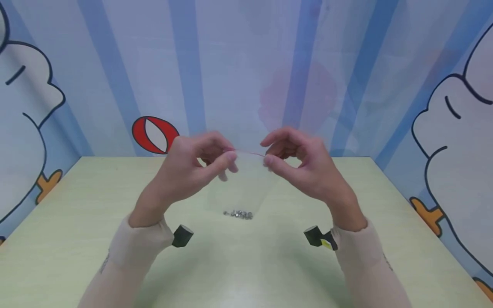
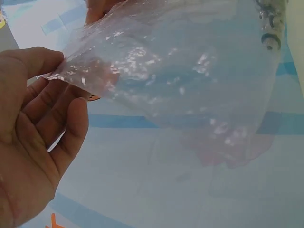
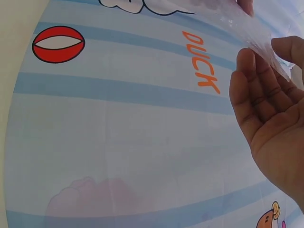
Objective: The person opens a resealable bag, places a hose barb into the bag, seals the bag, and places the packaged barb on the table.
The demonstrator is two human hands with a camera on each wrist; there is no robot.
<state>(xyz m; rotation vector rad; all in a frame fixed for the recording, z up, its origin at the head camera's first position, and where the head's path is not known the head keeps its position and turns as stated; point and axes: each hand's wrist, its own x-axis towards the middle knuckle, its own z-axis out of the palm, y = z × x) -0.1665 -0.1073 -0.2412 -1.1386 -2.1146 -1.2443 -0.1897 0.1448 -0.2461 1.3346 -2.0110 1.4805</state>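
Observation:
A clear plastic zip bag (image 1: 246, 184) with a thin pink line along its top edge hangs between my two hands. Small shiny metal pieces (image 1: 240, 214), several of them, lie gathered along its bottom. My left hand (image 1: 196, 164) pinches the top edge at the left corner between thumb and forefinger. At the right end of that edge, my right hand (image 1: 302, 164) pinches the bag the same way. In the left wrist view the wrinkled film (image 2: 156, 71) stretches away from the thumb, with the metal pieces (image 2: 270, 26) at the far end.
Below the hands lies a pale wooden table (image 1: 96, 192). Behind it rises a blue-striped cloth backdrop (image 1: 239, 77) printed with a red ball (image 1: 154, 134) and white cartoon figures at both sides. Black camera blocks (image 1: 182, 236) are worn at the wrists.

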